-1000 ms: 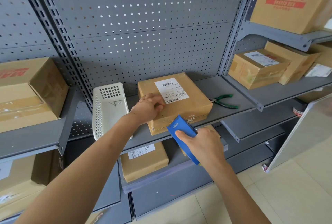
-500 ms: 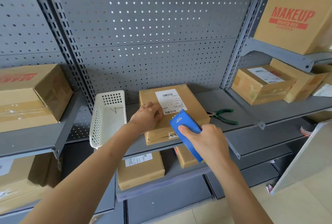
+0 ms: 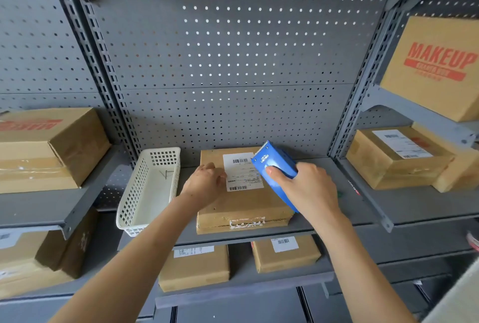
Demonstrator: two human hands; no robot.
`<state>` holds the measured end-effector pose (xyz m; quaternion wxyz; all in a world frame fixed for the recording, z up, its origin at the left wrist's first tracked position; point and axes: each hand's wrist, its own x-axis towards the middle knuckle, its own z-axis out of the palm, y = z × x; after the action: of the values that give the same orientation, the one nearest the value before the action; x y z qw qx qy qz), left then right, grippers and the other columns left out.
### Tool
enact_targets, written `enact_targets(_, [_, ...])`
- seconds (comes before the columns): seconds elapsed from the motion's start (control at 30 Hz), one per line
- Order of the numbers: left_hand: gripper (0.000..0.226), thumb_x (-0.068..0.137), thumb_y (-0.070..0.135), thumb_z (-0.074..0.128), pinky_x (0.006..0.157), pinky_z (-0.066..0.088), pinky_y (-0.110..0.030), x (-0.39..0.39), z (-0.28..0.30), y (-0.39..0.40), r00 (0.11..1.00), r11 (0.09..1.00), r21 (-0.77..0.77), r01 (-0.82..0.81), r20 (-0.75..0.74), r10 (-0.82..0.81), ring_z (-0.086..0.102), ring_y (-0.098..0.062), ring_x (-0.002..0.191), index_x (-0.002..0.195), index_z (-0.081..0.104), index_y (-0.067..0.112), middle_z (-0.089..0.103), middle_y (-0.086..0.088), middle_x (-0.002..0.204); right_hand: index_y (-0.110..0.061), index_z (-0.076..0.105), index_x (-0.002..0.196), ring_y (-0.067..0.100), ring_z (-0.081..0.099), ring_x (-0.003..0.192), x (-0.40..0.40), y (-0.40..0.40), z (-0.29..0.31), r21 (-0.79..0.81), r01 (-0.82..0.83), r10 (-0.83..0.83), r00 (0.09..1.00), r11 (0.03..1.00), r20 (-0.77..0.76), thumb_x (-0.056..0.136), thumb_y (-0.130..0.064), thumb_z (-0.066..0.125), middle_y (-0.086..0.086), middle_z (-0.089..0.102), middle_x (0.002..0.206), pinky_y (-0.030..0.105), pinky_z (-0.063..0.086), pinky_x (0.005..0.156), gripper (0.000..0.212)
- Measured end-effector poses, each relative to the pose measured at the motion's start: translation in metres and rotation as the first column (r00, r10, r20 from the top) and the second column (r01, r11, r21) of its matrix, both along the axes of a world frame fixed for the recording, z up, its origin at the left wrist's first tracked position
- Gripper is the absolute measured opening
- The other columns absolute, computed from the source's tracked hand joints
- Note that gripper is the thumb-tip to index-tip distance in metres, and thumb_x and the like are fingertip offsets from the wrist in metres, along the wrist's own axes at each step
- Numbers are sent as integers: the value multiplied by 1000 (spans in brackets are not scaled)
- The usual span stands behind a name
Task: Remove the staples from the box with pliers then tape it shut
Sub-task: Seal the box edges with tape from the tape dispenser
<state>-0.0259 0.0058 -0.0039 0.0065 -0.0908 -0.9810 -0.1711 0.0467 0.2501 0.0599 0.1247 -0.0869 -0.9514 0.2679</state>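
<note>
A flat brown cardboard box [image 3: 241, 203] with a white shipping label [image 3: 239, 171] lies on the grey middle shelf [image 3: 324, 219]. My left hand [image 3: 203, 182] presses flat on the box's top, left of the label. My right hand [image 3: 304, 189] grips a blue tape dispenser [image 3: 274, 167], held over the box's right half with its toothed end pointing toward the back. A strip of clear tape with torn white patches [image 3: 247, 223] runs over the box's front edge. The pliers are hidden behind my right hand.
A white plastic basket [image 3: 149, 193] stands left of the box, touching the shelf edge. More cardboard boxes sit on the left shelf [image 3: 49, 149], the right shelf [image 3: 396, 159], above right [image 3: 438, 68] and on the lower shelf [image 3: 194, 268]. A pegboard backs the shelving.
My right hand has carried the tape dispenser from the box's front edge up over its top toward the back. My left hand stays pressed on the box. The camera view has tilted upward.
</note>
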Motion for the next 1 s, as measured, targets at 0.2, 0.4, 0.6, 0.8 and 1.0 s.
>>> enact_targets(0.2, [33,100,26,45,89,52,-36,0,0,5,997,998,9,-59,-52,59,58,-24,108,119,71,29,60,1,110,-18,49,75,29,63,78,-49,34,-7,-11,-131,130,991,991,-36,93,-65,58,2,61,75,40,50,67,52])
enact_targets(0.4, [31,100,25,45,89,52,-36,1,0,10,993,995,-3,-102,-65,101,55,-21,109,119,70,29,59,3,110,-14,50,86,33,62,79,-95,67,-20,171,-144,147,989,975,-5,96,-69,52,5,64,83,39,48,69,56])
enact_targets(0.6, [32,102,23,44,96,50,-35,1,2,16,992,993,-15,-117,-58,116,53,-21,114,122,69,27,58,1,116,-8,52,94,30,56,81,-127,96,-35,180,-193,179,979,965,95,99,-58,59,8,58,90,37,40,66,50])
enact_targets(0.8, [33,102,23,44,91,51,-33,3,0,18,990,991,-32,-127,-63,124,57,-21,110,123,68,28,57,3,118,-7,54,92,28,57,82,-153,117,-63,158,-219,196,969,963,149,95,-50,70,8,58,93,37,41,65,46])
enact_targets(1.0, [34,100,22,45,90,54,-32,9,-4,19,990,991,-38,-125,-68,122,59,-20,108,126,65,28,56,5,121,-8,52,95,28,61,86,-165,129,-85,298,-221,145,955,929,258,95,-51,71,9,62,100,38,48,70,47])
